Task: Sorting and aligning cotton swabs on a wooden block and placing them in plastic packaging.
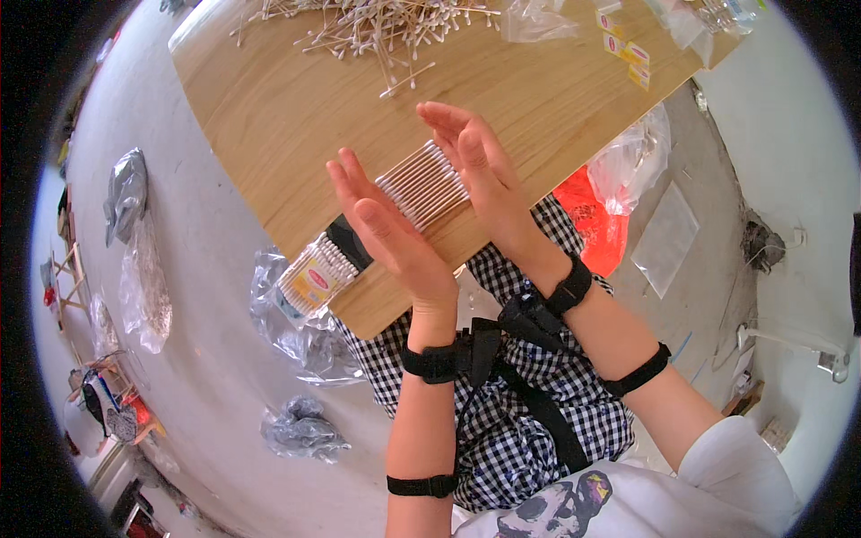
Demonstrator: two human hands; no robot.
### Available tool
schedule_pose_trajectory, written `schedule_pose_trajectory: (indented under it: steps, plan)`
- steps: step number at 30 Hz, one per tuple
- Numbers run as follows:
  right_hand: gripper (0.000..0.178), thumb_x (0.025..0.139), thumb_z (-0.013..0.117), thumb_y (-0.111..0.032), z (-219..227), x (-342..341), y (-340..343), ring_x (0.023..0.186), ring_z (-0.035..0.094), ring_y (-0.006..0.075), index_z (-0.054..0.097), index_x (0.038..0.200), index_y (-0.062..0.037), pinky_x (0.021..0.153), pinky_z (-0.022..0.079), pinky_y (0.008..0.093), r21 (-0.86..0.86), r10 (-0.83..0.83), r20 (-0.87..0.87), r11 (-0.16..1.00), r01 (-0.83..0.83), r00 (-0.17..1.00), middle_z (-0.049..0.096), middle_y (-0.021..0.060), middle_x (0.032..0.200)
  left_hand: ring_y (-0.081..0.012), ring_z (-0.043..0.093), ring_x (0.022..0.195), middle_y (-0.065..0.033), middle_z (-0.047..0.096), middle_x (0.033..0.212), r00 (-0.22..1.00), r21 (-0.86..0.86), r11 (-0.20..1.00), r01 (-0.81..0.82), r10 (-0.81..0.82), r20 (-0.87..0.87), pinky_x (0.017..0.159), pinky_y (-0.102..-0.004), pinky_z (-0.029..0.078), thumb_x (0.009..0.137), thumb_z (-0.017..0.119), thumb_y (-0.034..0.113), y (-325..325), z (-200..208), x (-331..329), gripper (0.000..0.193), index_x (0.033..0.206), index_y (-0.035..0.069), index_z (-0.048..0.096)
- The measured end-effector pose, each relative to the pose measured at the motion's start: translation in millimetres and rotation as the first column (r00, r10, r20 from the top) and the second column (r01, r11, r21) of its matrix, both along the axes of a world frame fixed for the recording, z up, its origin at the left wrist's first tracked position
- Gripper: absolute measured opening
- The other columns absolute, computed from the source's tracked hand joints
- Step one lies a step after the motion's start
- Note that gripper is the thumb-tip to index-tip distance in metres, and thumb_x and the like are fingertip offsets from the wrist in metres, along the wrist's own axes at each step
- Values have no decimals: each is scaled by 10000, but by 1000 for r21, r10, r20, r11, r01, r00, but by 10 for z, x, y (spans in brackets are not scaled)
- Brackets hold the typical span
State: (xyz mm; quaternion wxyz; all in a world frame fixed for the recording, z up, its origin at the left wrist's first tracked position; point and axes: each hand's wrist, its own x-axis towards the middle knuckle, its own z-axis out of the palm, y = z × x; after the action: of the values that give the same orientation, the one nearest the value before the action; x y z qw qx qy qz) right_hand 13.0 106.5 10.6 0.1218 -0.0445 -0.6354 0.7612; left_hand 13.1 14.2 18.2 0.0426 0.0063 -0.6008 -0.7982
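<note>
A neat row of cotton swabs point(423, 185) lies side by side on the wooden table point(296, 134), its cotton tips lined up at both ends. My left hand point(387, 235) stands on edge at the left end of the row, fingers stretched out. At the right end, my right hand point(482, 166) is also open, its palm turned toward the swabs. Both palms seem to touch or nearly touch the tips. Left of my left hand, at the table's near corner, is a clear pack of cotton swabs point(316, 276) with a yellow and white label. A black piece point(348, 240) lies beside it, partly hidden.
A loose heap of cotton swabs point(386, 27) covers the far part of the table. Several small yellow and white labels point(626, 49) and a clear plastic bag point(538, 20) lie at the far right. Plastic bags point(305, 430) and a red bag point(596, 224) are on the floor.
</note>
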Motion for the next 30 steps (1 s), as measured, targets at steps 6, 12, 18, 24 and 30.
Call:
schedule_pose_trajectory:
  steps: [6,12,18,24,30]
  plan:
    - [604,1001,382,-509,3,-30,236,1234,472,215,494,1289,9,1061,326,329,65,-218,-72,973,223,973,548,137,1273,-318,123,1462,-222,155,1560,985,-479,878,27,-105,-138,1175,-436,110,989,392,502,-151,14,-11,782,1493,-38,135]
    - [476,1029,392,-395,-60,-29,413,1215,469,162,525,1280,-13,1046,334,304,408,-195,-109,885,223,975,540,98,1293,-398,145,1442,-299,194,1520,873,-996,3,-90,-481,-81,1160,-497,150,850,520,631,-126,-29,85,1009,1440,-123,202]
    - [433,989,474,-385,-86,-17,396,1082,587,335,552,1193,-11,920,451,374,438,-218,-164,858,269,962,600,195,1154,-407,196,1427,-304,222,1509,852,-993,-39,-110,-518,-74,1149,-500,189,818,496,686,-136,-46,209,1060,1424,-141,223]
    - [315,1004,480,-250,-90,-23,384,1046,566,147,564,1217,-33,890,445,271,462,-164,-96,866,190,982,615,83,1156,-403,203,1425,-297,218,1513,873,-976,-106,-189,-473,-118,1146,-491,200,857,473,662,-139,-99,-104,1006,1421,-137,236]
    - [220,818,475,57,-165,-44,435,991,599,195,639,939,-27,839,464,270,538,-139,-265,800,266,954,630,102,1129,-384,178,1437,-292,213,1516,885,-989,-7,-148,-447,-129,1162,-477,164,869,496,633,-78,-124,61,979,1428,-127,236]
